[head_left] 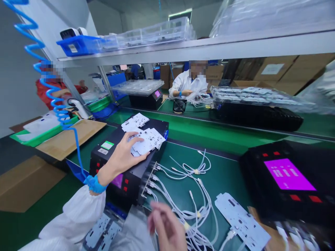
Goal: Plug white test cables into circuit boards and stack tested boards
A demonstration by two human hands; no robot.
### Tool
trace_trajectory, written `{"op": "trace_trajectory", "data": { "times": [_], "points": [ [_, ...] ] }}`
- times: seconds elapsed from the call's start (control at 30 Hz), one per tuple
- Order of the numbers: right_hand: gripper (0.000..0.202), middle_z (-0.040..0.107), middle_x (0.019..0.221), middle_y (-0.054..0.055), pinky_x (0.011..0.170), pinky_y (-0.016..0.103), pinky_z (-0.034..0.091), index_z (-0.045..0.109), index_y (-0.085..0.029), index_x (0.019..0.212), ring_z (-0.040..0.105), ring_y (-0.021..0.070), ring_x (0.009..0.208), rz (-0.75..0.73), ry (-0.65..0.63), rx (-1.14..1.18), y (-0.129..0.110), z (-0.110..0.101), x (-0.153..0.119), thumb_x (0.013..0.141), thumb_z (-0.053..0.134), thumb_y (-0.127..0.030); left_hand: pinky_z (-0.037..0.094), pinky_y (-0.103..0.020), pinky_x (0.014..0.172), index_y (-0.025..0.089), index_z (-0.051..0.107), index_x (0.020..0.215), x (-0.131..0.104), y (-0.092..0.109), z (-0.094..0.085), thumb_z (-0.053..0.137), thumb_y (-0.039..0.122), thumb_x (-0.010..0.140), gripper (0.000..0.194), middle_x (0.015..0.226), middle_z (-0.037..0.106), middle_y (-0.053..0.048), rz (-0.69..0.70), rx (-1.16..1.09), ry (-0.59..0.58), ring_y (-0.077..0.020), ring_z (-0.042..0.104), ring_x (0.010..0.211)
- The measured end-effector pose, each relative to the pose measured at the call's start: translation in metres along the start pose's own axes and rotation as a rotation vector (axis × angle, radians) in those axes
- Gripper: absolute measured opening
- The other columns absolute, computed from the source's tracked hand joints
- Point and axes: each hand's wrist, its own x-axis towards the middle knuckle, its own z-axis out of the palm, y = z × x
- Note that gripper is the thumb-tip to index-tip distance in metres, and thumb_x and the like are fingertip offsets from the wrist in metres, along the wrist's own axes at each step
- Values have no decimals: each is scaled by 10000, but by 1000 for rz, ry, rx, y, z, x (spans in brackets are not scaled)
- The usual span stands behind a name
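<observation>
The left hand (129, 151), fingers spread and slightly curled, rests on white flat circuit boards (148, 140) atop the black box-shaped metal device (154, 164). The blurred right hand (167, 226), fingers loosely curled, is near white thin cables (180, 202); its grip I cannot tell.

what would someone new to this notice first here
Probably the glowing magenta screen on the black box at the right. Next, the coiled blue hose hanging at the left, and the tangle of white cables across the green bench, between the two black boxes.
</observation>
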Motion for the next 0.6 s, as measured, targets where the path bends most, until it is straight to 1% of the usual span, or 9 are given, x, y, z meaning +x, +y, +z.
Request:
{"op": "trace_trajectory", "data": {
  "times": [0.07,0.1,0.17,0.23,0.33,0.4,0.47,0.53,0.6],
  "points": [
    [514,750,999,100,792,331,616,704,-192,1283,722,208,874,109,284,192,-12,6,45,964,647,-591,574,-436,1050,222,682,1188,-2,0,1,790,411,844,407,1386,561,-120,35,-9,22,-286,637,1250],
    [601,747,1102,119,855,333,607,682,-184,1320,719,218,954,142,373,260,-20,8,67,907,708,-620,577,-438,1046,217,674,1198,-2,1,1,791,391,846,410,1394,555,-126,58,-17,33,-288,629,1264],
    [720,728,1212,130,918,333,585,638,-178,1375,702,224,1042,181,438,350,-33,10,104,852,746,-662,577,-441,1051,212,662,1215,-4,2,0,794,359,849,416,1407,548,-137,121,-36,53,-291,613,1291],
    [747,722,1244,126,908,333,578,612,-176,1392,694,223,1052,184,416,429,-43,13,127,844,751,-663,570,-449,1065,201,654,1223,-5,5,-2,787,324,858,407,1409,550,-152,202,-51,64,-298,597,1315],
    [657,715,1285,120,938,345,563,621,-169,1332,688,232,1088,118,362,567,-49,17,141,853,773,-592,569,-478,1067,180,648,1226,-4,8,-5,779,276,864,397,1401,558,-182,326,-43,91,-322,599,1312],
    [570,719,1289,110,995,359,547,624,-174,1280,687,234,1121,73,343,660,-50,17,142,865,784,-531,569,-509,1064,174,649,1232,-2,10,-5,792,270,855,414,1404,563,-200,394,-31,137,-348,607,1301],
    [528,731,1267,101,1006,369,550,607,-183,1261,701,231,1103,52,337,739,-52,14,140,868,795,-482,565,-537,1069,168,652,1238,-1,15,-2,813,285,845,441,1419,558,-219,440,-31,187,-374,608,1298],
    [511,737,1256,97,979,371,568,586,-193,1260,716,228,1071,30,339,773,-55,6,134,874,797,-453,556,-556,1089,157,651,1248,-3,25,3,829,316,837,475,1442,541,-238,472,-38,213,-392,597,1315],
    [503,738,1251,94,943,369,588,575,-201,1253,725,228,1049,4,363,748,-58,-5,125,874,799,-446,532,-580,1126,144,642,1262,-9,42,9,844,357,827,525,1459,518,-253,481,-51,216,-410,566,1360]
  ]
}}
